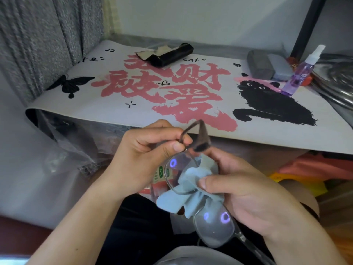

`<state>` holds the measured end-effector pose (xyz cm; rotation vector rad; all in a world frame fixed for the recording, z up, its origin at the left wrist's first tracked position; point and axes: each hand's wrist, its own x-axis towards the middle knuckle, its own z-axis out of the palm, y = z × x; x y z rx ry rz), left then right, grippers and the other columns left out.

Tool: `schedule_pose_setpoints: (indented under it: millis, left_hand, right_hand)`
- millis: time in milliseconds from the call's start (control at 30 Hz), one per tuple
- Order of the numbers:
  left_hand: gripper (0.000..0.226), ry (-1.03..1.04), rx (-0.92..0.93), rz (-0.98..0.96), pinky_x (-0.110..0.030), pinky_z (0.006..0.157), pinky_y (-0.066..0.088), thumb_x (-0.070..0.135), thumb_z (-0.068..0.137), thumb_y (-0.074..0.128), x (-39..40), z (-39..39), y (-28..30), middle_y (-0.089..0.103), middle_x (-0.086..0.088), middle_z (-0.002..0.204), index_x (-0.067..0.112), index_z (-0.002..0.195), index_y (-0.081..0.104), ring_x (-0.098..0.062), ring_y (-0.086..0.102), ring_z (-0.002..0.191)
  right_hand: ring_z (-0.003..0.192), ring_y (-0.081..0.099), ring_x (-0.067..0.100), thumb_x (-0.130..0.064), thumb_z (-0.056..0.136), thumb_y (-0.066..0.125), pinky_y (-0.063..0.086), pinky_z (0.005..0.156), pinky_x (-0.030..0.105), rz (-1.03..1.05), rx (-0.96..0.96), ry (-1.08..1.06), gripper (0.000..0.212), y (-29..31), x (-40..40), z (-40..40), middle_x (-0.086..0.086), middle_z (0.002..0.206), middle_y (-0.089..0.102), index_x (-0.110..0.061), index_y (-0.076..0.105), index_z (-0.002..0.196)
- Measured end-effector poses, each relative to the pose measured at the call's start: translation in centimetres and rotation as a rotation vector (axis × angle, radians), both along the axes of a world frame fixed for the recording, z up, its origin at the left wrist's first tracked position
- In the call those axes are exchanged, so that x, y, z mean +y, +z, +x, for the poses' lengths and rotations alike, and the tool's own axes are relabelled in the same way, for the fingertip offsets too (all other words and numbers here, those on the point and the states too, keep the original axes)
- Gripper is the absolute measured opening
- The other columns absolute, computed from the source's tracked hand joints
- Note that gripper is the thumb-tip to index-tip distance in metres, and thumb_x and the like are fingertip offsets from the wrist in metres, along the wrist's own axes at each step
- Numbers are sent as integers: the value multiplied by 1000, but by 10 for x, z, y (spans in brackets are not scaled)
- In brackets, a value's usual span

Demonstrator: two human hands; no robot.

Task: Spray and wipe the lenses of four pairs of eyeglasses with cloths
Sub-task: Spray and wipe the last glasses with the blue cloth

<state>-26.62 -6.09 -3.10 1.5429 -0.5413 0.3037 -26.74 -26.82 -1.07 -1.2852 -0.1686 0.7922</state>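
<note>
A printed desk mat (pixel 172 96) with a black cat covers the table; on it lie a black glasses case (pixel 172 54), grey cases (pixel 267 65) and a purple spray bottle (pixel 299 73). Below the table's edge, the left hand (pixel 141 155) pinches the eyeglasses (pixel 212 228) by one temple, while the right hand (pixel 248 196) pinches a light-blue cloth (pixel 191 192) around the upper lens.

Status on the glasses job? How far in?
In hand: left hand holds one pair of eyeglasses by the temple, right hand rubs a lens with the blue cloth. Spray bottle stands on the mat, so spraying looks done for this pair. Pairs finished or left: cannot tell.
</note>
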Motion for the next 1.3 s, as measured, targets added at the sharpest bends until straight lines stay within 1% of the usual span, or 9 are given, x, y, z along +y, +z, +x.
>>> schedule_pose_setpoints:
  millis: [67,233,300,400,600,767,900,1067,1300]
  left_hand:
    - [14,-51,12,11,-21,81,51,3,92,65,-3,-2,0,67,0,91,13,98,73,-12,66,83]
    - [10,-122,59,31,-23,82,48,18,92,68,-3,-2,-3,66,9,91,17,100,76,-13,63,83]
    - [13,-133,77,-8,-22,82,48,24,93,68,-2,-1,-3,66,9,92,19,101,77,-12,63,84]
    - [12,-125,77,-42,-23,83,48,21,92,68,1,-1,-4,67,7,91,23,98,77,-12,63,85]
    - [11,-170,80,-37,-18,83,47,17,91,66,2,0,-4,68,10,92,14,97,75,-7,63,85]
    - [11,-183,127,-75,-46,92,52,30,92,71,7,4,-9,67,7,92,24,99,77,-21,63,90]
    - [11,-219,171,-113,-26,82,50,29,91,70,3,3,-9,69,9,92,23,98,77,-12,64,85]
    - [12,-194,191,-105,-23,80,52,27,90,70,3,2,-10,71,8,94,25,98,78,-11,67,86]
    - [18,-136,171,-40,-55,89,53,33,90,72,0,2,-13,71,-18,97,19,98,79,-46,66,94]
  right_hand:
    - [95,61,31,7,64,56,49,86,46,49,67,60,55,0,2,1,18,102,61,-2,63,118]
    - [64,59,20,8,52,50,48,62,32,160,190,106,39,6,-1,5,7,73,60,-12,70,79]
    - [77,63,30,7,53,53,53,77,42,158,204,112,45,4,-3,7,15,80,63,-9,71,92]
    - [109,52,48,2,56,63,35,104,65,145,209,133,64,-2,-2,11,29,107,59,-4,61,119]
    - [102,60,45,1,58,65,46,91,56,77,139,148,68,6,-2,18,32,111,59,1,59,126]
    - [95,62,39,6,68,51,51,84,47,46,135,226,54,15,7,32,25,105,62,-7,65,119]
    - [86,65,33,8,69,51,57,74,39,45,167,277,47,13,17,35,23,103,61,-5,62,113]
    - [92,65,36,7,70,51,57,81,43,96,165,237,60,4,23,33,26,108,59,11,50,130]
    - [80,63,16,5,73,55,55,74,29,116,120,159,42,0,29,30,5,87,61,-10,58,112]
